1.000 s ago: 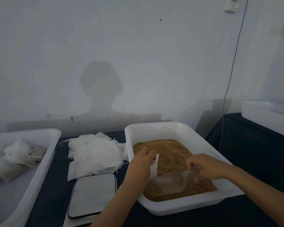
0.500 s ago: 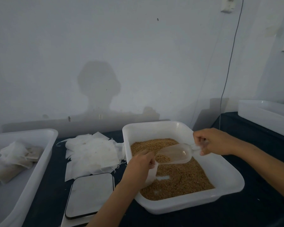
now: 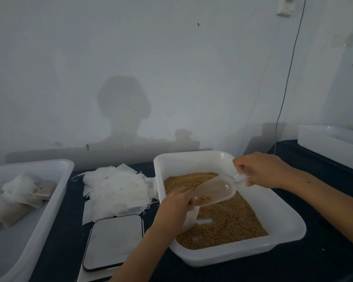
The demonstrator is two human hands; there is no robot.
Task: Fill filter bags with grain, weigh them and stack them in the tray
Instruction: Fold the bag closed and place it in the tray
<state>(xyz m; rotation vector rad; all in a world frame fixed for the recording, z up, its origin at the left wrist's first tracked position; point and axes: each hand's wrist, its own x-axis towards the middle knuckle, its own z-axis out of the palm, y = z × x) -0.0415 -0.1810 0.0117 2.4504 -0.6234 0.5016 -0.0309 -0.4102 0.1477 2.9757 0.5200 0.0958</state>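
A plain small packing or sample-preparation workroom, it seems: a bare pale wall point(image 3: 171, 68) with a hanging cable point(image 3: 285, 82), a dark-covered bench point(image 3: 324, 261), white plastic bins point(image 3: 289, 224), loose grain point(image 3: 228, 220), a stack of filter bags point(image 3: 114, 186) and a scale point(image 3: 113, 240).

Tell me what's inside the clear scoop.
A little grain lies at the lowered front of the scoop; the rest looks empty. The left hand covers the scoop's lip, so any pour into the bag is hidden.

No legible text anywhere.
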